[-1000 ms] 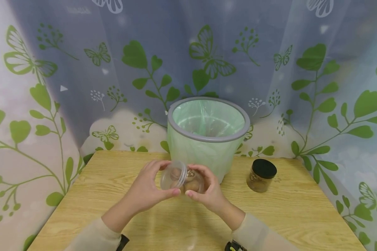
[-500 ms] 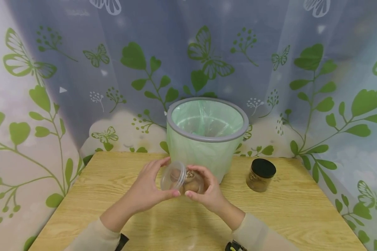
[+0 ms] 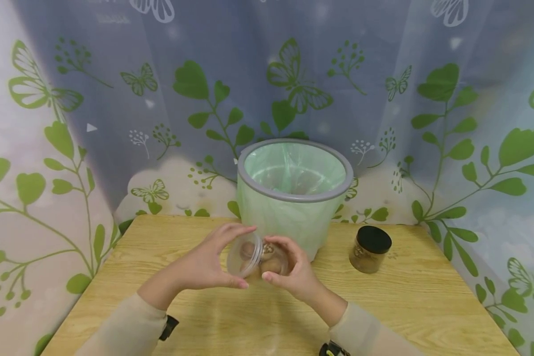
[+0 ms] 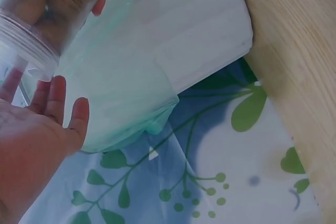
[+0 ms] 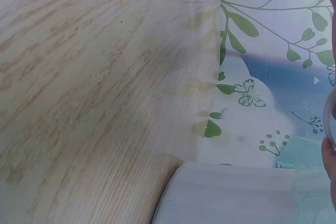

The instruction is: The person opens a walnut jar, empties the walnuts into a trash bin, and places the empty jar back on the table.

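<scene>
A clear plastic jar [image 3: 276, 259] of brown rounded pieces, possibly walnuts, is tipped on its side above the table. My right hand [image 3: 295, 272] grips its body, with the thumb in front and fingers over the top. The jar's ribbed rim and clear lid [image 3: 239, 257] face left. Around that lid my left hand [image 3: 204, 262] is spread, thumb below and fingers above. In the left wrist view, the left hand [image 4: 37, 124] has its fingers extended, fingertips at or close to the rim; contact is hard to tell. Only a sliver of the right hand [image 5: 329, 166] shows in the right wrist view.
Behind the hands stands a bin [image 3: 289, 222] with a grey rim and pale green liner. To the right, a second jar [image 3: 367, 259] with a black lid stands on the wooden table [image 3: 409, 296]. A patterned curtain [image 3: 222, 109] hangs along the back.
My left hand's fingers and thumb have loosened and shifted around the lid, with the wrist turned and moved slightly left. The right hand and jar have stayed nearly still.
</scene>
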Available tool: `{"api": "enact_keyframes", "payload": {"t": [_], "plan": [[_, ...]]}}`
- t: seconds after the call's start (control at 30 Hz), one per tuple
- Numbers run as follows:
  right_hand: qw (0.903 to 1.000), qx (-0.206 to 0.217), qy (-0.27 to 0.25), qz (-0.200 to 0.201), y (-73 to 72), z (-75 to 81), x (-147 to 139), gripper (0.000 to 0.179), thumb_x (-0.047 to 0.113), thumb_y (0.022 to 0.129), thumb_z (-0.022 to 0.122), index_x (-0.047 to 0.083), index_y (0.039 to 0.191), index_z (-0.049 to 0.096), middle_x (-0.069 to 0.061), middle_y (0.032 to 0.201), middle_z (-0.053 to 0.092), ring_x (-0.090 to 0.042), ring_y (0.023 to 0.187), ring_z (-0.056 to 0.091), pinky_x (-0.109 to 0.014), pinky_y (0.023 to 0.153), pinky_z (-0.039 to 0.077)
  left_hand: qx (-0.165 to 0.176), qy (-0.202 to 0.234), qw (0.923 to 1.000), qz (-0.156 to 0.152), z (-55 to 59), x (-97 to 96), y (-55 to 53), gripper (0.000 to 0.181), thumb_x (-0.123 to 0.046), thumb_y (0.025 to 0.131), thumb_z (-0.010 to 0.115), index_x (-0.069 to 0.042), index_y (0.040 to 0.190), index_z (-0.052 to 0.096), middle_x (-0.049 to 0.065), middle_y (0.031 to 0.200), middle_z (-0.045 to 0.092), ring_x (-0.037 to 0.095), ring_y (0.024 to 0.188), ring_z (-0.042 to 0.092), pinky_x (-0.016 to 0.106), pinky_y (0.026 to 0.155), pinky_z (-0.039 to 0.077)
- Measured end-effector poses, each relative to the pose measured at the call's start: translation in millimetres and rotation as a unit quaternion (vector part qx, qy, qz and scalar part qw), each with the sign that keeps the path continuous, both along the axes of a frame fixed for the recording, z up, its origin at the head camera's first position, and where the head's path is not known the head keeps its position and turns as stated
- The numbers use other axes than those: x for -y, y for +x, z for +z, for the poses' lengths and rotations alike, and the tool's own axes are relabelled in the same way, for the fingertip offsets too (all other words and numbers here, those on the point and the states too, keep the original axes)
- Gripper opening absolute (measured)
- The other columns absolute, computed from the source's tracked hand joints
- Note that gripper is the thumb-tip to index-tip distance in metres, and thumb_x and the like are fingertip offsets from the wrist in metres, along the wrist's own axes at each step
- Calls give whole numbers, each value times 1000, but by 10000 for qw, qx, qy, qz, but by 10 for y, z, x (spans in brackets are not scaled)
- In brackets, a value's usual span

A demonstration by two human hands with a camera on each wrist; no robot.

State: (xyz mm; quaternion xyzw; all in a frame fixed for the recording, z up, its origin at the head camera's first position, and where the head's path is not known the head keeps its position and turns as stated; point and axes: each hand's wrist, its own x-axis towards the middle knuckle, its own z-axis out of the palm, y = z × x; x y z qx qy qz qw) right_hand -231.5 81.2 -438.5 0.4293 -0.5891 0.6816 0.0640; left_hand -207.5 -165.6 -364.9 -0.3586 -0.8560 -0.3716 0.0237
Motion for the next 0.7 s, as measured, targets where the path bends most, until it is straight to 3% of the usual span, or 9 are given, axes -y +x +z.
{"api": "enact_keyframes", "payload": {"t": [0.17,0.3,0.43,0.7], "plan": [[9999,-27,-85,95,5,-4,0,68,22,87,81,-13,133,45,0,135,56,-15,123,52,-25,101,45,47,-69,9999,64,17,-9,-1,100,-47,70,90,-28,153,39,2,147,40,30,135,40,62,105,38],[9999,7,-95,119,13,1,-5,67,21,87,81,-13,133,44,0,136,56,-15,124,52,-24,101,46,73,-123,9994,325,18,-31,14,95,-55,71,87,-34,151,40,-3,142,43,24,130,43,58,102,41],[9998,34,-93,147,12,3,-6,66,20,88,80,-12,133,44,0,137,55,-16,124,52,-25,100,47,-48,-162,9980,606,16,-61,40,92,-63,72,82,-33,150,42,-4,138,47,23,124,46,57,97,44],[9994,62,-159,295,3,6,-1,65,16,88,79,-13,134,43,-2,138,53,-16,123,52,-24,95,50,-352,-234,9933,1076,24,-118,95,88,-66,73,79,-28,146,48,-7,132,53,17,116,50,56,99,37]]}}
